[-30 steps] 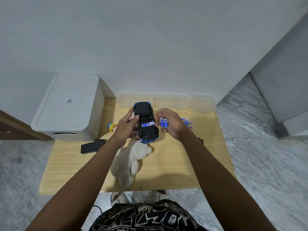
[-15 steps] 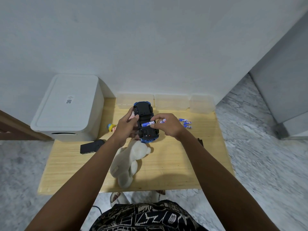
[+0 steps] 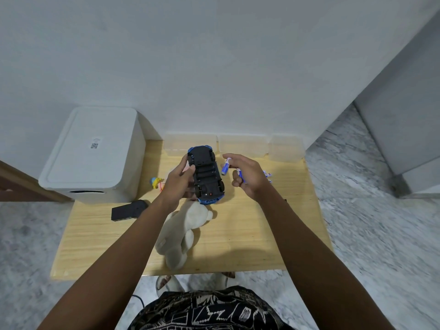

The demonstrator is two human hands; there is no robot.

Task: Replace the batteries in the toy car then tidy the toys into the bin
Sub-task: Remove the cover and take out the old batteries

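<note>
upturned car in the left hand, batteries in the right

the blue plastic toy car with a black underside [image 3: 206, 176] is held belly-up above the table, its open battery bay showing empty slots. the left hand [image 3: 178, 182] grips it from the 9 o'clock side, thumb across the near edge of the chassis and fingers curled under the body. at 3 o'clock from the car, just beside it but apart, the right hand [image 3: 245, 173] pinches a blue-and-white cylindrical battery [image 3: 226, 166] between thumb and forefinger, its dark end pointing down toward the car; a second blue-and-white battery [image 3: 240, 173] is tucked under the curled lower fingers.

below lies a pale wooden table [image 3: 250, 234] against a plain white wall. on it, at 6 o'clock from the car, a cream plush animal [image 3: 182, 231] lies stretched out; at 8 o'clock a flat black remote-shaped block [image 3: 128, 210]; at 9 o'clock a small yellow and blue figure [image 3: 157, 182] (partly hidden by the left wrist). loose blue-and-white batteries [image 3: 268, 176] lie at 3 o'clock beyond the right hand. three clear plastic boxes [image 3: 242, 145] line the wall at 12 o'clock, and a white lidded plastic bin [image 3: 92, 156] stands at 10 o'clock. the floor is grey marbled stone.

both forearms reach forward from the bottom edge, converging over the table, wrists slightly bent inward.
</note>
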